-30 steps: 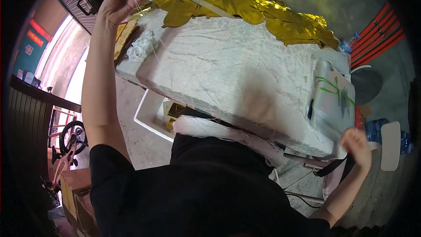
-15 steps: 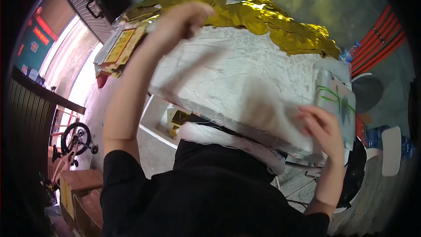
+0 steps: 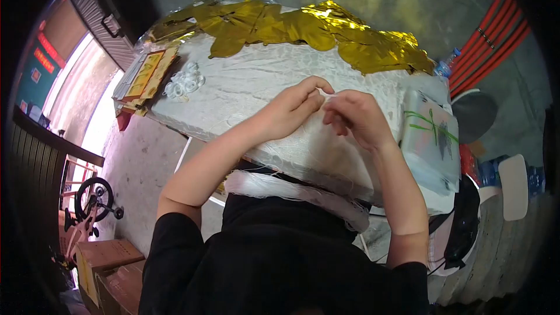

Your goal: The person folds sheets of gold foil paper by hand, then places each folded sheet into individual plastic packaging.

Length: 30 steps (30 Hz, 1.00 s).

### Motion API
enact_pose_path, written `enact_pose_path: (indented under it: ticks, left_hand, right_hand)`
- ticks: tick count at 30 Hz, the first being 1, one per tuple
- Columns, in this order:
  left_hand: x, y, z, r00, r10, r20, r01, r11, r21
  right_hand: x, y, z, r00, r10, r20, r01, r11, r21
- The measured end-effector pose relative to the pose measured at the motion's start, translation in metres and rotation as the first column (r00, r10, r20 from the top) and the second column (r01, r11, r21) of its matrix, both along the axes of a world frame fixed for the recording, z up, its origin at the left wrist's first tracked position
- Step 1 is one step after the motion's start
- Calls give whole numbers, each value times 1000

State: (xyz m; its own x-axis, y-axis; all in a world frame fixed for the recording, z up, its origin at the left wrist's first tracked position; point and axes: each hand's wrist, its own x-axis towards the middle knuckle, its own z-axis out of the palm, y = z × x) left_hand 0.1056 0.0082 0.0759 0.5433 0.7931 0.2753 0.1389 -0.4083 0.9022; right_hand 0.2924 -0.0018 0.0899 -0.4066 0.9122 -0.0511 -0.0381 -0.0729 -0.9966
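My left hand (image 3: 296,106) and my right hand (image 3: 359,118) meet above the middle of the white-covered table (image 3: 262,61). Thumb and fingers are pinched together on both, with fingertips almost touching. A small whitish bit shows between them, too fine to name. Across my lap lies a thick hank of white thread (image 3: 274,185), and loose strands (image 3: 236,119) trail onto the table near my left forearm. A pile of white rings or small coils (image 3: 185,80) sits at the table's left end.
Flat gold foil balloons (image 3: 280,26) line the far edge. Yellow-and-red packets (image 3: 146,76) are stacked at the left end. On the right lies a clear plastic pack (image 3: 430,140) tied with green ribbon, near a water bottle (image 3: 448,64). Cardboard boxes (image 3: 108,256) stand on the floor at left.
My left hand has come down from the far left of the table, and my right hand has moved inward to meet it. The white pile at left now shows.
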Motion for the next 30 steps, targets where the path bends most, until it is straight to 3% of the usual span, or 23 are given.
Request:
enact_pose_path:
  ticks: [2, 4, 5, 6, 7, 8, 9, 11, 12, 13, 14, 15, 17, 18, 19, 21, 22, 23, 24, 25, 27, 29, 30]
  left_hand:
    - [2, 3, -13, 998, 61, 21, -61, 998, -28]
    - [10, -3, -26, 994, 42, -99, -22, 981, 194]
    - [13, -9, -18, 984, 10, -176, 16, 990, 142]
    - [15, -14, -5, 994, 13, -106, -1, 993, 117]
    - [15, -16, 3, 999, 16, -36, -13, 996, 94]
    - [12, -12, 3, 999, 23, -38, -19, 996, 91]
    - [7, -4, 5, 999, 34, 10, -34, 999, 40]
    - [7, 1, -3, 997, 53, 59, -53, 999, -8]
    - [13, -1, -17, 999, -8, 50, 3, 997, 81]
    - [17, -1, -28, 997, -70, 36, 63, 984, 168]
    - [15, -6, -11, 987, -134, -92, 138, 990, 38]
    - [12, -6, -7, 986, -140, -94, 144, 989, 34]
    - [7, 3, 0, 993, -47, 106, 36, 994, 103]
    - [7, 4, 1, 987, -30, 157, 28, 1000, 10]
    - [8, 3, -1, 986, -42, 164, 41, 999, 7]
    - [13, -1, -4, 984, -152, -90, 155, 988, 25]
    - [14, -3, -1, 987, -150, -58, 152, 988, 29]
    - [12, -3, 5, 985, -163, -57, 165, 986, 27]
    - [7, -1, 11, 984, -156, 80, 164, 981, -105]
    - [5, 4, 15, 969, -122, 213, 172, 957, -234]
    - [9, 15, -16, 977, -107, 183, 139, 975, -174]
    - [15, 12, -23, 989, -144, -24, 144, 989, -12]
    - [12, 7, -8, 987, -152, -47, 148, 985, -84]
  right_hand:
    - [1, -4, 6, 991, -66, -112, 71, 997, 36]
    - [3, -2, 3, 957, -175, -231, 211, 968, 137]
    - [3, 0, 0, 958, -162, -235, 197, 971, 133]
    - [4, 1, -4, 978, -204, 37, 179, 923, 339]
    - [6, 1, -7, 913, -288, 290, 101, 846, 524]
    - [12, -3, -6, 938, -121, 325, -5, 932, 361]
    - [14, -7, -5, 939, -114, 324, -10, 934, 357]
    - [15, -12, 1, 988, 14, 155, -32, 993, 111]
    - [12, -10, 1, 988, 17, 155, -35, 993, 109]
    - [8, -5, 2, 985, -127, 118, 95, 965, 247]
    - [6, -3, 1, 962, -265, 61, 224, 900, 373]
    - [9, -4, -1, 961, -270, 60, 230, 901, 369]
    - [17, -7, -3, 944, -47, 327, -32, 972, 231]
    - [20, -11, 1, 975, 119, 186, -143, 982, 121]
    - [19, -12, 4, 975, 107, 192, -131, 984, 117]
    - [10, -6, 11, 978, -156, 137, 89, 912, 401]
    - [10, 5, -6, 933, -329, 147, 172, 766, 620]
    - [14, 1, -4, 928, -340, 149, 181, 765, 618]
    - [17, -4, 0, 946, -145, 289, 17, 915, 403]
    - [18, -8, 4, 925, 86, 371, -149, 978, 146]
    - [17, -10, 3, 950, 109, 293, -160, 975, 156]
    - [11, 5, -4, 956, -277, 101, 199, 860, 471]
    - [9, 15, -16, 913, -374, 160, 141, 661, 737]
